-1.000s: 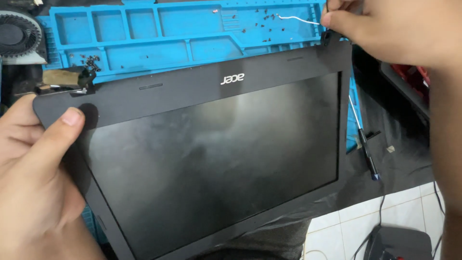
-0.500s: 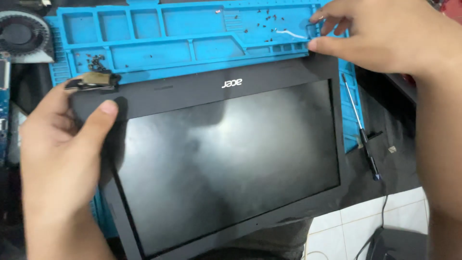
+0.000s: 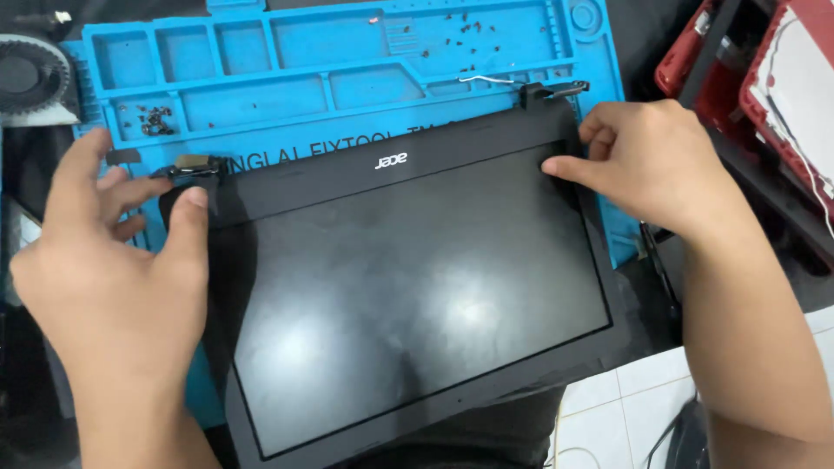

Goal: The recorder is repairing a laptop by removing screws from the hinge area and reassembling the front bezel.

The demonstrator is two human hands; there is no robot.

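Since the earlier frames, both hands have slid down off the top corners of the black-framed laptop screen panel [image 3: 408, 304], and the panel now lies lower and flatter across the blue silicone repair mat [image 3: 347, 69]. It fills the middle of the frame, tilted so its right end sits higher, its top edge over the mat and its lower edge hanging past the mat toward the bottom of the frame. At the left, the left hand [image 3: 113, 287] has its thumb pressed on the upper left corner of the bezel, the other fingers [image 3: 82, 169] spread apart and lifted, clamped on nothing. At the right, the right hand [image 3: 651, 165] rests on the upper right corner, thumb tip on the inner bezel edge, fingers curled together over the outer rim. A metal hinge bracket [image 3: 193, 167] shows at the upper left corner and another hinge with a thin white wire [image 3: 556, 89] at the upper right. Small dark screws [image 3: 156, 120] lie loose in the mat's compartments. My reading of the risks: thumb pressure close to the glass could crack or mark the display, prying the bezel unevenly could snap its clips, a sliding panel could snag the wire or sweep screws out, and the unsupported lower edge could tip off the worktop.
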